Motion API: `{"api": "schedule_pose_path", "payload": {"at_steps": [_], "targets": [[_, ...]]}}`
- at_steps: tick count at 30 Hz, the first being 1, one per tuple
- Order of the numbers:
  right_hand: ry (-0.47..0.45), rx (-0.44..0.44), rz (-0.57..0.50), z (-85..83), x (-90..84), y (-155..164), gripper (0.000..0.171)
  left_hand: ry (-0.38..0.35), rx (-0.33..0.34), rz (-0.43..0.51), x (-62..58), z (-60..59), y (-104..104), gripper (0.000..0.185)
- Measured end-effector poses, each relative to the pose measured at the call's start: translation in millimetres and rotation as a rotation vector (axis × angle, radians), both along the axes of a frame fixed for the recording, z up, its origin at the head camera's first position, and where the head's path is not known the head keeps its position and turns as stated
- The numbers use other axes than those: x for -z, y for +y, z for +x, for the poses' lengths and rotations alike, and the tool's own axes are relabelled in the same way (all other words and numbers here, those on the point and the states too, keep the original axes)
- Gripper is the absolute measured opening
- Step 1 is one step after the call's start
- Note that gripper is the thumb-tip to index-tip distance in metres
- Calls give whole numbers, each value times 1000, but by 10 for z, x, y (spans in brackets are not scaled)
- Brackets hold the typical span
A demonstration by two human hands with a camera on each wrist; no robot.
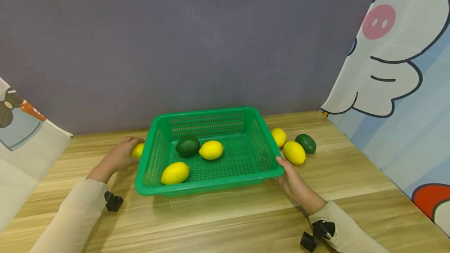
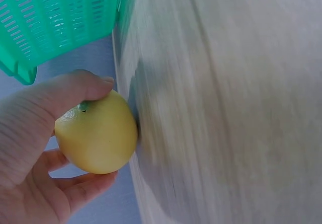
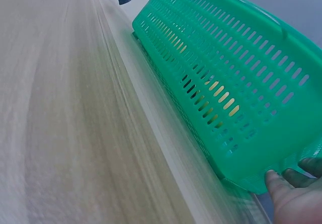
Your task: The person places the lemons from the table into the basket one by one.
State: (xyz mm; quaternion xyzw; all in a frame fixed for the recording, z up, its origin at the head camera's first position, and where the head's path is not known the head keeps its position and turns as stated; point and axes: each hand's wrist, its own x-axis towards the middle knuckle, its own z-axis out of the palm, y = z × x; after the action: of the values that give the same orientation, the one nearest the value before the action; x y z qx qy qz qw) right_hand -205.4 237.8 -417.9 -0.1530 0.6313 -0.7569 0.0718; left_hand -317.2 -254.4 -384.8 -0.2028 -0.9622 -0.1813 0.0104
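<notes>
In the head view a green plastic basket (image 1: 225, 182) with slotted walls sits on the wooden table. Two lemons (image 1: 175, 173) and a dark green oval fruit (image 1: 188, 146) lie inside it. Beyond its left wall, my left hand (image 1: 123, 154) holds another lemon (image 1: 138, 150). The left wrist view shows this lemon (image 2: 98, 133) end on, its green stem spot near the thumb and the fingers curled under it. My right hand (image 1: 297, 186) grips the basket's right side at the near corner, thumb at the rim. In the right wrist view its fingers (image 3: 279, 183) touch the basket's end.
To the right of the basket lie two more lemons (image 1: 294, 152) and a dark green fruit (image 1: 306, 143). A grey backdrop (image 1: 197, 50) rises behind the table (image 1: 218, 221). Printed cloths (image 1: 397, 77) hang at both sides.
</notes>
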Motion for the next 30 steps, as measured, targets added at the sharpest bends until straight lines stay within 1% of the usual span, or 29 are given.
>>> {"api": "schedule_pose_path", "payload": {"at_steps": [6,14,20,26,30], "targets": [[-8,21,20,12,-1,-8,35,32,-10,0,-8,11,-33,61],[3,12,13,11,6,-6,35,12,-26,13,-78,43,-71,60],[-4,12,7,10,4,-8,35,36,-25,1,-121,56,-120,62],[18,-15,8,-7,13,6,35,71,-18,7,-198,76,-150,62],[19,-21,13,-8,12,12,35,76,-22,14,-259,98,-147,61]]}}
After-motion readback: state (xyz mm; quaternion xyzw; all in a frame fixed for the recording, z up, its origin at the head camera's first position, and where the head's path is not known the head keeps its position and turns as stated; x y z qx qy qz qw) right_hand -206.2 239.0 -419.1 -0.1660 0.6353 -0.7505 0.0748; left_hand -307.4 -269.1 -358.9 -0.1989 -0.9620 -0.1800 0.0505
